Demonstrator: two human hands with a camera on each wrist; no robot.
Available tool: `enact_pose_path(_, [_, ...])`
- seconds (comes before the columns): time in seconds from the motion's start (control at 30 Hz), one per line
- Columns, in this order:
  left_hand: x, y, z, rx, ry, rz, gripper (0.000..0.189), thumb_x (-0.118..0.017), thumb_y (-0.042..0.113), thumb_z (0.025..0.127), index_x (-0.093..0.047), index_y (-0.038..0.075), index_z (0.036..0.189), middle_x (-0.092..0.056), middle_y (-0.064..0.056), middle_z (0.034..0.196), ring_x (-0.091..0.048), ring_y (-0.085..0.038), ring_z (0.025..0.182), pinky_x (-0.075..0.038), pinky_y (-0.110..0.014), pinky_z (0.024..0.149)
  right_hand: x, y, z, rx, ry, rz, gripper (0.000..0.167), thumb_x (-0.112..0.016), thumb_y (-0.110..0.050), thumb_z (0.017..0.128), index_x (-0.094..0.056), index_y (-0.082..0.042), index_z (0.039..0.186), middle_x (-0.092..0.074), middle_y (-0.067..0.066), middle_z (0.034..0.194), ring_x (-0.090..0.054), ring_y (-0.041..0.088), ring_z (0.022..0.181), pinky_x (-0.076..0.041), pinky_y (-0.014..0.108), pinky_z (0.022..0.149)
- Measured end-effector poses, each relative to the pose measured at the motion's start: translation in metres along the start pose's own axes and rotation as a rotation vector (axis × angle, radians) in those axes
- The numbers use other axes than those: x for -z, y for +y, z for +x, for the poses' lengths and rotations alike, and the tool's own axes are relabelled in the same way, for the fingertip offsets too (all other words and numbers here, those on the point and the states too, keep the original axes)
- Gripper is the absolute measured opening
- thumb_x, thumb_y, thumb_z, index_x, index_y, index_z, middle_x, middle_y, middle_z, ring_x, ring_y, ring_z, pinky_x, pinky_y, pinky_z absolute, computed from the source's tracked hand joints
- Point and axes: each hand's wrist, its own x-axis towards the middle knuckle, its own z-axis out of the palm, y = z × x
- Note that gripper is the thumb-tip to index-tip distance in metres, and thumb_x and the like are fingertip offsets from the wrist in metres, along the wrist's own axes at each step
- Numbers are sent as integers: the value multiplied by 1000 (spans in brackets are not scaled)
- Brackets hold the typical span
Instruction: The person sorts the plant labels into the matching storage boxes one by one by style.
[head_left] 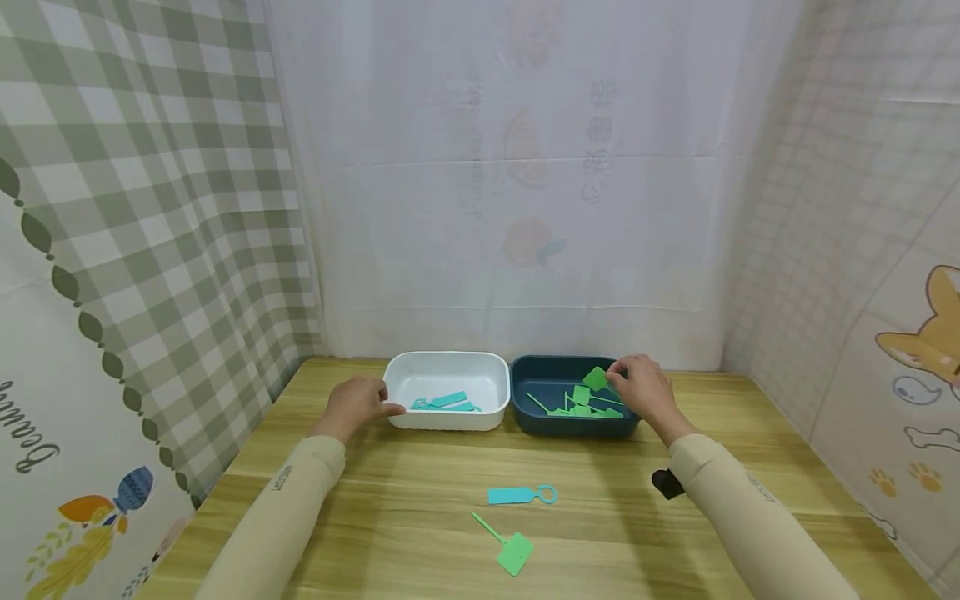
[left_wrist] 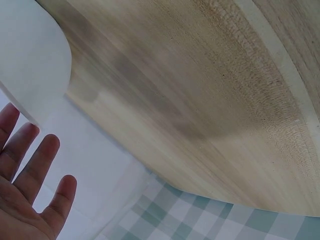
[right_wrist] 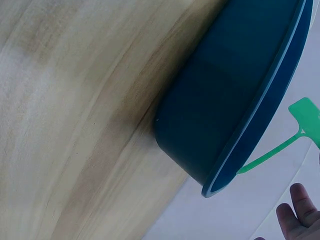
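My right hand (head_left: 643, 387) pinches a green plastic tag (head_left: 596, 378) with a thin tail, above the right part of a dark blue bin (head_left: 573, 426). In the right wrist view the tag (right_wrist: 303, 116) stands over the bin's rim, its tail end at the edge, with the pinching fingertips out of frame. Several green tags (head_left: 581, 395) lie inside that bin. At the left end of a white bin (head_left: 447, 422), my left hand (head_left: 358, 406) is beside the rim; the left wrist view shows its fingers (left_wrist: 37, 167) spread and fairly straight. Blue tags (head_left: 450, 399) lie in the white bin.
On the wooden table (head_left: 405, 517), in front of the bins, lie a blue tag with a ring end (head_left: 512, 496) and a green tag (head_left: 515, 553). A small black object (head_left: 666, 483) shows by the right wrist. Curtains (head_left: 510, 167) close off the back and sides.
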Motion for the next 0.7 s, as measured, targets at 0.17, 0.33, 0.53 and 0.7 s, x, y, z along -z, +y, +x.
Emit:
enact_pose_path(0.17, [1, 1, -1, -6, 5, -3, 41, -80, 50, 78, -67, 11, 78, -63, 2, 73, -54, -17, 65, -47, -36, 60, -3, 2, 1, 28, 10, -28, 14, -64, -18, 97, -71, -6, 97, -62, 25, 120, -51, 46, 115, -42, 63, 87])
enact_pose_path(0.33, [2, 1, -1, 1, -5, -5, 40, -79, 50, 79, -66, 12, 77, -62, 2, 72, -53, -17, 65, -46, -35, 60, -8, 2, -1, 31, -11, -39, 17, -64, -18, 97, -73, -4, 104, -61, 26, 121, -51, 47, 116, -43, 62, 89])
enact_pose_path(0.53, [1, 2, -2, -2, -7, -13, 40, -80, 49, 79, -67, 11, 78, -63, 2, 74, -54, -17, 65, -47, -36, 61, -15, -3, -5, 36, -46, -36, 24, -64, -19, 97, -71, -2, 113, -58, 28, 125, -50, 46, 119, -42, 63, 90])
enact_pose_path(0.7, [1, 1, -1, 1, 0, -6, 41, -80, 49, 79, -66, 11, 77, -63, 2, 73, -54, -18, 65, -47, -36, 60, -23, -10, -9, 93, -49, -56, 26, -67, -21, 95, -71, -3, 114, -59, 27, 125, -52, 46, 116, -46, 61, 88])
